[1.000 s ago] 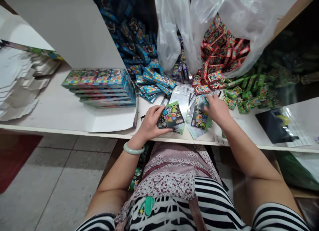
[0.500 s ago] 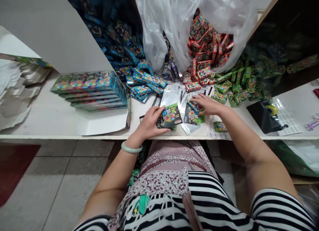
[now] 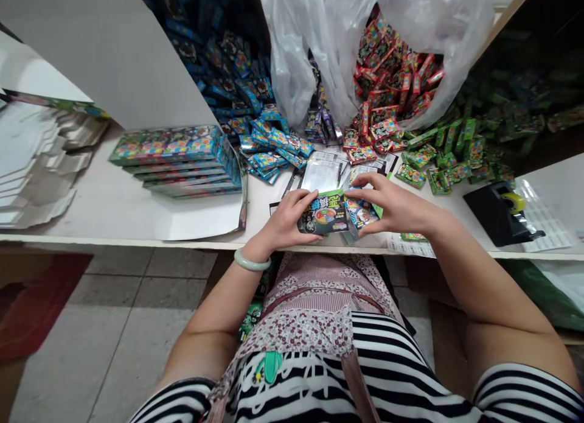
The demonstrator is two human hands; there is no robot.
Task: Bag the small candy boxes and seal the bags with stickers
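Note:
Near the front edge of the table, my left hand (image 3: 288, 221) grips a black printed packet with a green top edge (image 3: 326, 213), thumb below and fingers above. Close against its right side, my right hand (image 3: 395, 205) has its thumb and fingers closed round a small blue patterned box (image 3: 362, 213). The two items meet or nearly meet; I cannot tell whether one is inside the other. Behind my hands lie clear plastic sleeves or sheets (image 3: 323, 172). Loose blue boxes (image 3: 272, 149) and red boxes (image 3: 360, 154) are piled just beyond.
Stacked multicoloured boxes (image 3: 171, 146) stand in an opened white carton (image 3: 201, 219) at left, beside piled flattened card (image 3: 41, 161). Green boxes (image 3: 449, 158) and a black tape dispenser (image 3: 495, 213) are at right. A clear plastic bag (image 3: 292, 64) hangs round red and purple boxes.
My right hand has drawn closer to my left, with the blue box now turned up beside the black packet. The whole view has shifted slightly to the right.

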